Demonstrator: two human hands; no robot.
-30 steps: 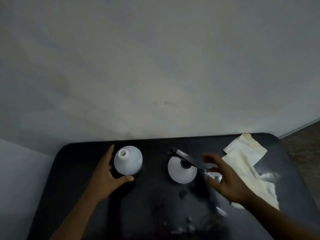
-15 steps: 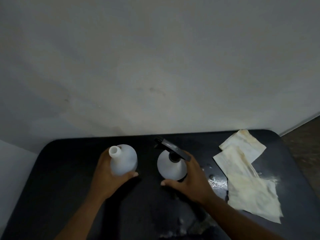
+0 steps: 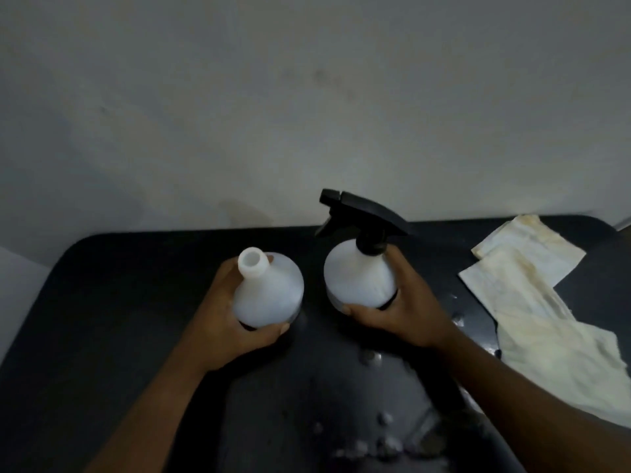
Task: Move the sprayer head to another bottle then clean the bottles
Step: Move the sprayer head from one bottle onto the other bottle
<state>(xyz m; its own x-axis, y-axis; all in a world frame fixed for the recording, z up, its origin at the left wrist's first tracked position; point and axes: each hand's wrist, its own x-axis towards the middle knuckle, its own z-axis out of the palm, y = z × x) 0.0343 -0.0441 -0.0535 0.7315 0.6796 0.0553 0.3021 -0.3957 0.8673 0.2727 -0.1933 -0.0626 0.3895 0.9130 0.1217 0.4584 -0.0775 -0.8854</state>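
Left hand (image 3: 225,322) wrapped round smooth white open-necked bottle (image 3: 269,295), right hand (image 3: 406,312) gripping sprayer bottle (image 3: 358,278) beside it, black angular sprayer head (image 3: 362,213), creased stained cloth (image 3: 532,302) right of it, glossy black table (image 3: 119,302)

Both bottles are plain white plastic: the open-necked bottle (image 3: 269,291) is unmarked, while the capped bottle (image 3: 358,278) carries a black sprayer head (image 3: 362,216) with a black collar at its neck. The counter (image 3: 136,285) is glossy black, speckled near the front with pale grey droplets. The cloths (image 3: 532,302) at the right are off-white with yellowish-brown stains, and the wall (image 3: 307,97) behind is dull grey-white with faint darker smudges.
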